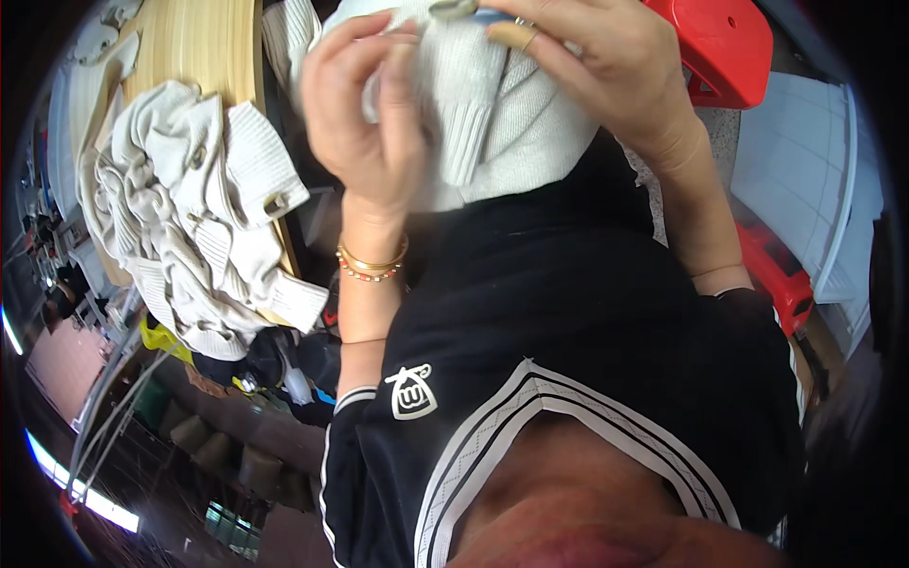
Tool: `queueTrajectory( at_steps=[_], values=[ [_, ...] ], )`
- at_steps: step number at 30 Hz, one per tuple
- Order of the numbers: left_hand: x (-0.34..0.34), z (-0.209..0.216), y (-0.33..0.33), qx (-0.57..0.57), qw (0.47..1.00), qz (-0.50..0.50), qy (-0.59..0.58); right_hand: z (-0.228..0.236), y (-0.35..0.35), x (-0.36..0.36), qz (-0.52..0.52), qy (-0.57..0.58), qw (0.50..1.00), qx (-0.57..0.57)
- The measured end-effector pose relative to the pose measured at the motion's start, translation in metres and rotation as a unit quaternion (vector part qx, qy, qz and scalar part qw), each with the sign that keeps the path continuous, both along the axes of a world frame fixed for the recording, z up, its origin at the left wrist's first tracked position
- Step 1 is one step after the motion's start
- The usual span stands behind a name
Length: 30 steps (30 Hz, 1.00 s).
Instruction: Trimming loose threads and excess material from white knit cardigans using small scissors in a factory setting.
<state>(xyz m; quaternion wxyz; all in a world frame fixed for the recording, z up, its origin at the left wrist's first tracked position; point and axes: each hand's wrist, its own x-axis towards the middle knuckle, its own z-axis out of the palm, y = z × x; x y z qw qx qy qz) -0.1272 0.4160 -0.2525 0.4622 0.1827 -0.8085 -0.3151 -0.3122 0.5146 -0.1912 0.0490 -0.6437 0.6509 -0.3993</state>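
Observation:
A white knitted garment (540,133) lies across my lap, its ribbed band pointing toward me. My left hand (365,118) is raised over its left side, slightly blurred, with the fingers bent in toward the thumb. Whatever those fingertips pinch is too small or smeared to make out. At the top edge my right hand (611,71) is closed around a small blue and grey object (488,15), partly cut off by the picture's edge; its kind is unclear. A tan cover (511,36) wraps one digit of this hand.
At left, a heap of white knitwear (180,208) lies on a light wooden table (194,47) and hangs over its edge. A red plastic stool (724,47) stands at the upper right, near a pale panel (791,161). Dark bundled items (294,364) sit below the table.

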Motion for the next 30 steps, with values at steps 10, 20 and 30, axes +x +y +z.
queueTrajectory(
  at_steps=[10,20,30],
  values=[
    [0.078,-0.007,0.038,0.401,0.916,0.029,0.008,-0.005,0.021,-0.014,0.009,-0.07,0.997,0.031],
    [0.056,-0.024,0.048,0.148,0.981,0.076,-0.104,-0.002,0.01,0.031,0.17,0.006,0.982,0.085],
    [0.046,-0.031,0.04,0.128,0.985,0.064,-0.097,-0.079,-0.021,0.024,0.174,0.054,0.952,-0.245]
  ],
)
